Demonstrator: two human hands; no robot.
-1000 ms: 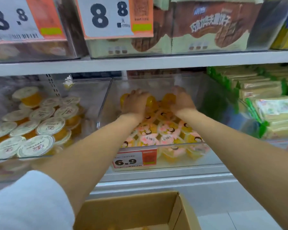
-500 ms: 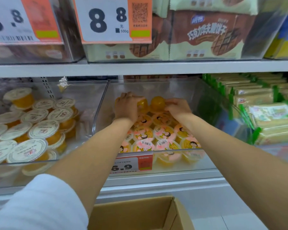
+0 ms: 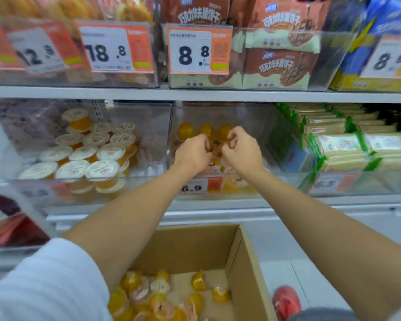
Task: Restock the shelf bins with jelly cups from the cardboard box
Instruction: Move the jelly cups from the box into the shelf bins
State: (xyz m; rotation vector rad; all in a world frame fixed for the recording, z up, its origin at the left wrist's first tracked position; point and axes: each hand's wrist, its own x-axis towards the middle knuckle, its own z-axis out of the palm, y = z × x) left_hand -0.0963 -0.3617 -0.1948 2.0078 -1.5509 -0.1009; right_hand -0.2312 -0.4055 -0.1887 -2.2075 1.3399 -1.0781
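Head view: both hands reach into the clear middle bin [image 3: 252, 117] on the lower shelf, close together but apart. The left hand [image 3: 191, 154] has its fingers [image 3: 205, 144] curled inward over the pink-lidded cups under it. The right hand [image 3: 242, 152] is curled too, with its fingers [image 3: 233, 139] bent into a loop near the far row. Whether either hand grasps a cup or is merely clenched over them cannot be told; the knuckles hide the palms.

The left hand is just beside the bin's left wall. To the right of the right hand there is open room before the right wall. The upper shelf edge [image 3: 195, 95] runs above the bin, with a gap over the hands. The bin's front lip carries a price tag [image 3: 199, 186] reading 6.9, and both forearms cross over it.

Jelly cups [image 3: 185, 130] stand at the far end of the middle bin, three orange domes in a row, bottoms up. The open cardboard box [image 3: 239, 262] sits near, below the arms. Loose cups [image 3: 158, 297] lie tumbled on its floor, orange with pale pink lids, bunched at the left.

The left bin [image 3: 148, 126] holds white-lidded orange cups, and green-edged packets [image 3: 357, 144] fill the bin on the right.
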